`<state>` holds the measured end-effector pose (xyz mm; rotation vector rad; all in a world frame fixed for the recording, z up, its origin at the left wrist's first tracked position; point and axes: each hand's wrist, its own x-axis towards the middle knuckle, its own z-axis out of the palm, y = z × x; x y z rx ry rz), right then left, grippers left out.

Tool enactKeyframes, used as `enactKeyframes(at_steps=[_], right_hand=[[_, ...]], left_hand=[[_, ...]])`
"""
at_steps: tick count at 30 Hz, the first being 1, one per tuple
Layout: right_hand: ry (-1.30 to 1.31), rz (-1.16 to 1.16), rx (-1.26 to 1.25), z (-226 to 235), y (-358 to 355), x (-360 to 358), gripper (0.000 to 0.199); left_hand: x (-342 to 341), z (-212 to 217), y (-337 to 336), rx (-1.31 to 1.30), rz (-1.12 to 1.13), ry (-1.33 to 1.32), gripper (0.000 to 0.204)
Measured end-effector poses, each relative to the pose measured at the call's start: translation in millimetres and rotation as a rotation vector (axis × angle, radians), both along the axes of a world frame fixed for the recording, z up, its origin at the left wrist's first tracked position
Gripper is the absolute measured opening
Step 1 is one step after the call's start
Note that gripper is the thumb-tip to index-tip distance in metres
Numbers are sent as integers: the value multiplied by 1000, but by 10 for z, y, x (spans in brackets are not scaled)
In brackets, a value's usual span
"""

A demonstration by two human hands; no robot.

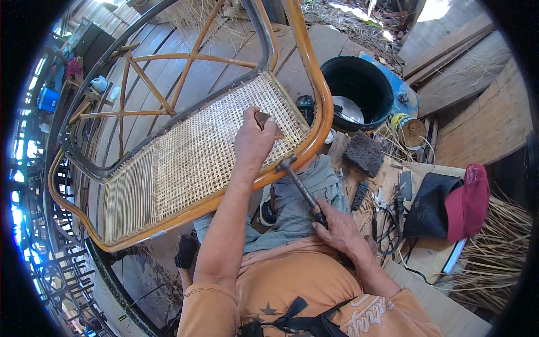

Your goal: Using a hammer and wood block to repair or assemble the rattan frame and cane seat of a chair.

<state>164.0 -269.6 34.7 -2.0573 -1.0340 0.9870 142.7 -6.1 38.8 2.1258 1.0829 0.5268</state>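
Weathered wooden planking [466, 73] forms the floor of an open-sided workshop, strewn with dry straw-coloured fibre [494, 247] at four o'clock. Across the centre a rattan chair frame [314, 84] is laid tilted over the person's lap, its orange-brown rim curving from twelve o'clock round to eight o'clock. Within the rim a panel of pale woven cane [196, 157] is stretched, while toward eleven o'clock the frame is left as bare crossed struts. The left hand [254, 137] is rested on the cane near the rim, fingers closed around a small dark block [264, 119], probably wood, though its material cannot be made out. The right hand [339, 227] is wrapped around the handle of a hammer [300, 185], whose head is seen touching the rim just beside the left wrist. At one o'clock a black bucket [359, 84] is stood against a blue container [405, 95]. At three o'clock a red cap [469, 202] is laid on a black pouch [429, 205], with a dark rough slab [364, 153] and assorted small tools [387, 205] between them and the knees
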Motion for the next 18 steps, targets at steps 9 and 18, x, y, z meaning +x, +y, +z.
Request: enactKeyframes(at_steps=[9, 18], right_hand=[[-127, 30, 17, -30, 19, -131, 49], [-90, -96, 42, -163, 97, -117, 40]], left_hand=[[-422, -371, 7, -198, 169, -507, 41], [-583, -369, -80, -433, 296, -633, 39]])
